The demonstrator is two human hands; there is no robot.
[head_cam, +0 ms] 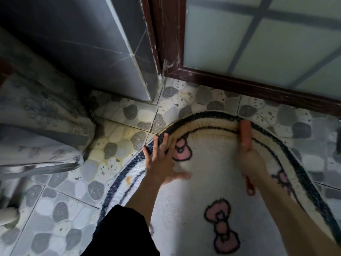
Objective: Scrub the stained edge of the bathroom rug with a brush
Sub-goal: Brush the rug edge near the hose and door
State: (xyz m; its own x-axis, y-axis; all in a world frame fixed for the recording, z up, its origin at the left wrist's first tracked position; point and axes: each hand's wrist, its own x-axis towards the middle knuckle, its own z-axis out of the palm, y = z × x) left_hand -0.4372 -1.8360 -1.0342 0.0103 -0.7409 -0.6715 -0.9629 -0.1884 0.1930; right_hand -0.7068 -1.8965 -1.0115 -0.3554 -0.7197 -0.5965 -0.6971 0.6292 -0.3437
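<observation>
The pebble-patterned tile floor [118, 115] carries a white oval rug [193, 191] with a dark border and pink bows, lying in the lower right of the frame

White bow-patterned rug [193, 191] on floor; orange brush [245, 134] on yellowed edge

Only one camera here, worn on the person's head, a wide-angle lens tipped steeply forward and down at the grey pebble-patterned tile floor [114, 115]. It sits close: the white shaggy oval rug with its dark border [193, 183] fills the lower right, and the brown-framed frosted glass door [258, 43] crosses the upper right.
</observation>
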